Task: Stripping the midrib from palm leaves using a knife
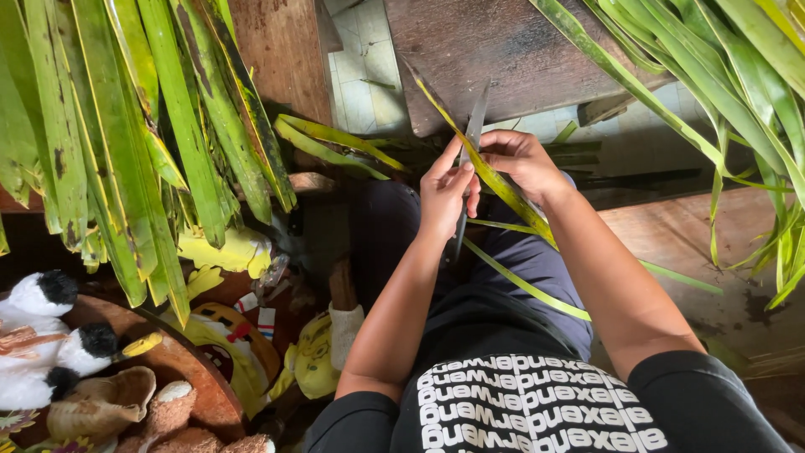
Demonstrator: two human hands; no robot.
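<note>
While both hands meet above the person's lap, the left hand (444, 197) is closed around a knife (471, 143) whose thin blade points up and away, and the right hand (521, 161) pinches a long palm leaf strip (503, 189) against that blade. The strip runs slantwise, its tip rising past the knife toward a dark wooden board (495, 50) and its tail falling across the dark trousers, so it is held taut where blade and fingers meet. A second narrow strip (524, 285) lies loose over the right thigh.

Outward to the left, a thick bundle of green palm fronds (126, 143) hangs down, close to the left hand; more fronds (738, 92) arch in from the upper right. Low on the left, a round wooden tray (205, 394) holds small woven baskets and black-and-white stuffed toy figures (50, 335). Beside it lie yellow soft toys (235, 252). Pale floor tiles (360, 75) show beyond the knees.
</note>
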